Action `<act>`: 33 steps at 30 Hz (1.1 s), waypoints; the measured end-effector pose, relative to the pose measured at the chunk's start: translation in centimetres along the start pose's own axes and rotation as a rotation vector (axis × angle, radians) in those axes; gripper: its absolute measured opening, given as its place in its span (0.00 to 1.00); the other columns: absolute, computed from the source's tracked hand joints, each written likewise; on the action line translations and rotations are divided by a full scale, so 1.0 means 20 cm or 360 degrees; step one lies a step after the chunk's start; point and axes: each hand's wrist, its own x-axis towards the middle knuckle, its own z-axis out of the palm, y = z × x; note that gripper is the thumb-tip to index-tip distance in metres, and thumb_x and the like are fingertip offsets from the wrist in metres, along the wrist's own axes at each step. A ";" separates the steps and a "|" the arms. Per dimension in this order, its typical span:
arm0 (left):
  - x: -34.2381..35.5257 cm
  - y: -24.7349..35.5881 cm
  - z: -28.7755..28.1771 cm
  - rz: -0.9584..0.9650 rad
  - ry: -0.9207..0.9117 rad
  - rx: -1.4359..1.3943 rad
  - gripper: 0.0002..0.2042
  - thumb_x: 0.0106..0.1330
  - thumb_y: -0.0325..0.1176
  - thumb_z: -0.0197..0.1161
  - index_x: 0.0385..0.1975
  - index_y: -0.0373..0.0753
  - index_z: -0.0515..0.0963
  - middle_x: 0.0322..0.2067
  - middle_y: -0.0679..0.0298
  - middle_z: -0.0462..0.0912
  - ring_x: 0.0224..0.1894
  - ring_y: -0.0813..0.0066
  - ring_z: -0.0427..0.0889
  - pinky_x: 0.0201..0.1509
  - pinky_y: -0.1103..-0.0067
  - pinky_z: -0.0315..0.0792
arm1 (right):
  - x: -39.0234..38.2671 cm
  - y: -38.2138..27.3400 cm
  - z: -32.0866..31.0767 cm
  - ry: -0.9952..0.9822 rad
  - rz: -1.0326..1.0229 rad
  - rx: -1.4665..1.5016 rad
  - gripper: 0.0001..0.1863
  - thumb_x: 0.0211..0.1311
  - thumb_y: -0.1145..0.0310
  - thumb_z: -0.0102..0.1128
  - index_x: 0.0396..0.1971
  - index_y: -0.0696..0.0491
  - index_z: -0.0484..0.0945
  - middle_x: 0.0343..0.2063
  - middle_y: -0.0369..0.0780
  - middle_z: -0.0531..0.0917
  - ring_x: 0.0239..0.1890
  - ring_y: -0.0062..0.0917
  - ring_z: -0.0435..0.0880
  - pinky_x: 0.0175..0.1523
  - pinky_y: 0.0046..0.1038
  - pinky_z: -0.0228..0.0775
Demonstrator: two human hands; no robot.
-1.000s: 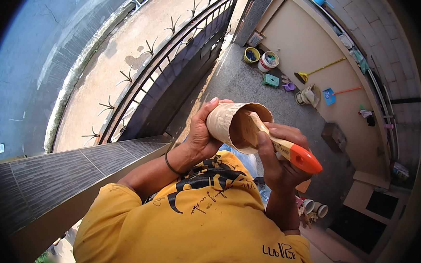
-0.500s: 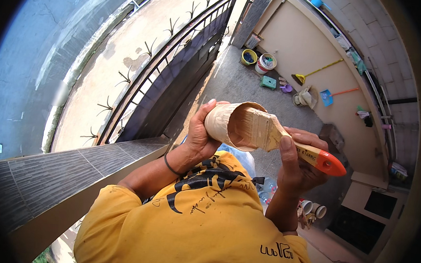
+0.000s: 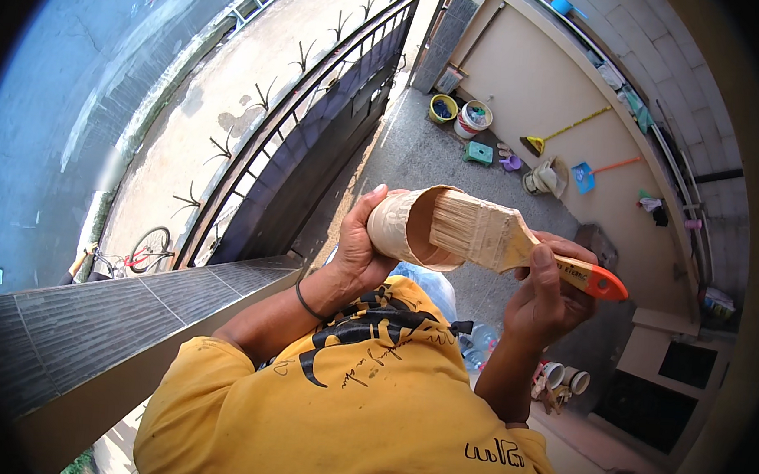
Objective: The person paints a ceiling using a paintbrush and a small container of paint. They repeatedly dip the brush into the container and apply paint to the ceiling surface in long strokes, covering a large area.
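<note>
My left hand point(image 3: 367, 247) is closed round a paint-smeared cup point(image 3: 391, 225), which is tipped with its mouth toward the right. A flat paintbrush point(image 3: 487, 232) is gripped by my right hand point(image 3: 555, 287), fingers and thumb closed on its handle. The handle is pale wood with an orange-red end. Beige paint coats the bristles and the metal band. The bristle tips lie at the cup's mouth, overlapping its rim; whether they touch the inner wall I cannot tell. The bottom of the cup is hidden.
A tiled ledge point(image 3: 176, 298) runs along my left, beside a dark spiked gate point(image 3: 317, 120). Farther off on the grey floor stand a yellow bucket point(image 3: 443, 109), a white bucket point(image 3: 473, 119) and a green stool point(image 3: 478, 153). A broom point(image 3: 569, 129) leans on the wall.
The brush has drawn back to the right, partly out of the cup, so more bristles show. A bicycle and part of its rider have come into view beyond the ledge at left.
</note>
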 end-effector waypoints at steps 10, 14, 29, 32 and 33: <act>0.03 -0.02 -0.01 -0.0074 -0.0012 -0.0033 0.24 0.72 0.53 0.55 0.53 0.37 0.80 0.50 0.55 0.85 0.54 0.60 0.83 0.64 0.59 0.74 | 0.01 0.05 -0.03 0.0100 0.0240 0.0165 0.07 0.58 0.76 0.68 0.34 0.61 0.80 0.34 0.52 0.86 0.23 0.24 0.82 0.25 0.21 0.72; 0.02 -0.02 -0.01 -0.0086 -0.0039 -0.0033 0.24 0.72 0.52 0.56 0.53 0.37 0.80 0.51 0.56 0.84 0.55 0.60 0.82 0.64 0.59 0.73 | 0.02 0.05 -0.05 0.0121 0.0270 0.0224 0.07 0.60 0.73 0.68 0.32 0.59 0.78 0.34 0.52 0.86 0.23 0.25 0.83 0.25 0.22 0.72; 0.01 -0.03 0.02 -0.0160 -0.0031 -0.0002 0.24 0.72 0.52 0.57 0.54 0.37 0.79 0.53 0.54 0.83 0.57 0.60 0.81 0.66 0.60 0.72 | -0.01 0.14 -0.13 0.0247 0.0960 0.0993 0.12 0.69 0.57 0.67 0.34 0.49 0.77 0.32 0.44 0.86 0.27 0.22 0.85 0.25 0.18 0.75; 0.01 -0.04 0.02 -0.0188 -0.0085 -0.0003 0.25 0.72 0.53 0.56 0.55 0.37 0.78 0.54 0.54 0.82 0.58 0.59 0.80 0.67 0.59 0.72 | -0.01 0.12 -0.11 0.0276 0.1040 0.0923 0.15 0.69 0.52 0.66 0.35 0.49 0.79 0.31 0.41 0.86 0.25 0.20 0.84 0.25 0.17 0.75; 0.01 -0.04 0.03 -0.0204 -0.0101 -0.0010 0.25 0.72 0.53 0.56 0.55 0.37 0.78 0.54 0.54 0.82 0.58 0.59 0.80 0.67 0.59 0.72 | -0.02 0.13 -0.12 0.0263 0.1068 0.0996 0.16 0.70 0.52 0.64 0.35 0.50 0.80 0.32 0.41 0.86 0.25 0.20 0.84 0.25 0.17 0.75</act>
